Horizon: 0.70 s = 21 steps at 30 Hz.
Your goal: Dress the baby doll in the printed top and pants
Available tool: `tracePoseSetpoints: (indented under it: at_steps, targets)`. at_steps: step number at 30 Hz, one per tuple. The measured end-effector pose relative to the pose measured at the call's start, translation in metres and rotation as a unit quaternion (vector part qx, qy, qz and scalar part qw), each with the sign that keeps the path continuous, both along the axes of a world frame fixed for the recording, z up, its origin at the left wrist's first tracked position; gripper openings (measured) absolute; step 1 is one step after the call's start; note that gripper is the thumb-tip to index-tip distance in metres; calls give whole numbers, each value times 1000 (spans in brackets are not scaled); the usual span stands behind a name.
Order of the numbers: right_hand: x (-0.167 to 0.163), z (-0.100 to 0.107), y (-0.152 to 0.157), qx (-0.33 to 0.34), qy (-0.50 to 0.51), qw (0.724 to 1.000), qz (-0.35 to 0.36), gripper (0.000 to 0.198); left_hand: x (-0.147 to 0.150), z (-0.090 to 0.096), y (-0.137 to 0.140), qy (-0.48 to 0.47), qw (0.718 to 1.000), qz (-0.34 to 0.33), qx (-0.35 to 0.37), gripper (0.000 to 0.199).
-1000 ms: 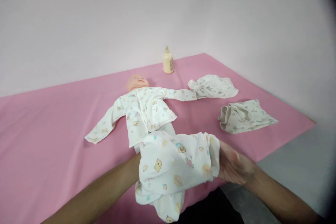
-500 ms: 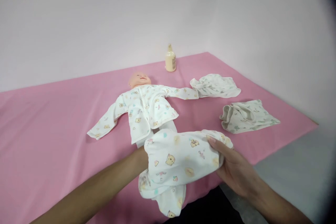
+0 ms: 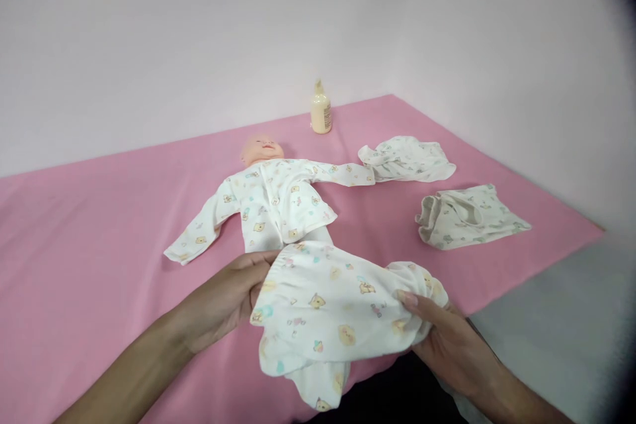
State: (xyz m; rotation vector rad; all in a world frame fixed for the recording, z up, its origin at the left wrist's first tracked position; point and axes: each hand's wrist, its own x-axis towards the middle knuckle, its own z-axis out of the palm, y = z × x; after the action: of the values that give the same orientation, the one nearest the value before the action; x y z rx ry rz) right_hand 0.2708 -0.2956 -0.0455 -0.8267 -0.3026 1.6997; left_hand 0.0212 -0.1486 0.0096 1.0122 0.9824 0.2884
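Clamping pants (image 3: 338, 301), L fingers (image 3: 256, 269) & R fingers (image 3: 416, 305); doll (image 3: 275, 195) part-hidden behind; btl (image 3: 321, 114) beyond; garments (image 3: 497, 215) R.

Cream pump bottle (image 3: 320, 114) upright on a pink-covered table (image 3: 89, 265), pale wall (image 3: 199, 46) behind the bottle, crumpled white cloth (image 3: 412, 159) right of the bottle and nearer, green-printed garment (image 3: 497, 218) farther right, nearer still

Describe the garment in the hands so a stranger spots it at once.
Start at the near edge of the pink cloth. There the right hand grips a white garment with yellow animal prints, the left hand at its edge. The jacket on the doll has similar prints, but only this piece is held.
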Motion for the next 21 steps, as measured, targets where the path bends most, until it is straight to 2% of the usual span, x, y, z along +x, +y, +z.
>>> tracePoseSetpoints:
  at_steps: [2, 4, 7, 10, 12, 17, 21]
  targets:
    - [-5, 2, -3, -4, 4, 1000, -3, 48, 3, 3, -6, -39, 999, 11, 5, 38]
    - [-12, 3, -2, 22, 12, 1000, 5, 48, 11, 5, -13, -53, 998, 10, 31, 41]
    - [-24, 3, 1, 62, 27, 998, 8, 40, 26, 5, -25, 3, 992, -23, 123, 43]
    - [-33, 3, 7, 53, 56, 997, 5, 36, 35, 8, -37, 67, 969, -57, 231, 33]
    - [-37, 4, 11, 38, 73, 997, 8, 36, 37, 10, -44, 82, 958, -64, 266, 27]
    - [-43, 13, 20, 3, 63, 998, 18, 30, 31, 9, -54, 70, 966, -62, 239, 27]
    - [-47, 18, 25, -21, 38, 999, 8, 19, 28, 8, -53, 75, 970, -26, 231, 28]
